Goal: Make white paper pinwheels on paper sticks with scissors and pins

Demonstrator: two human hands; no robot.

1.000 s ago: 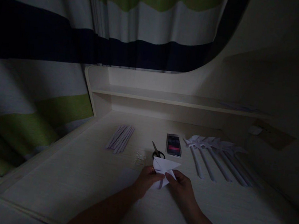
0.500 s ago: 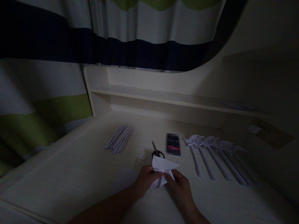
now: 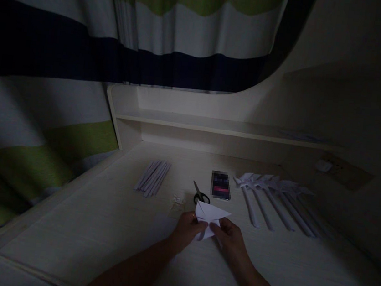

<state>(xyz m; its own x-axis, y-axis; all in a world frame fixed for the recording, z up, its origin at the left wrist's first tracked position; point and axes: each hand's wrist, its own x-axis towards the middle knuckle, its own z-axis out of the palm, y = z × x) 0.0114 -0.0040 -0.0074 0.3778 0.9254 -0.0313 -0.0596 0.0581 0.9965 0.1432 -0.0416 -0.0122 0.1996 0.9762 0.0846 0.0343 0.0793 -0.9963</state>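
Between my two hands is a folded white paper pinwheel (image 3: 210,212), with pointed flaps spreading out at the top and right. My left hand (image 3: 185,229) grips its left side, thumb pressed on the front. From the right, my right hand (image 3: 231,239) pinches it the same way, the thumb close to the other near the paper's middle. The fingers behind the paper are hidden. Just beyond it lie scissors (image 3: 201,198) with black handles, their blades pointing away and left. Several small white bits (image 3: 177,201) are on the desk left of the scissors.
A bundle of rolled paper sticks (image 3: 153,178) lies at the left of the desk (image 3: 98,224). Several finished paper pinwheels on sticks (image 3: 267,197) are lined up at the right. A phone (image 3: 220,185) rests between them. A shelf (image 3: 196,122) runs along the back, below a striped curtain (image 3: 196,33).
The paper has shifted very slightly to the right and turned a little in my hands. Both hands keep their grip, and the things on the desk stay put.
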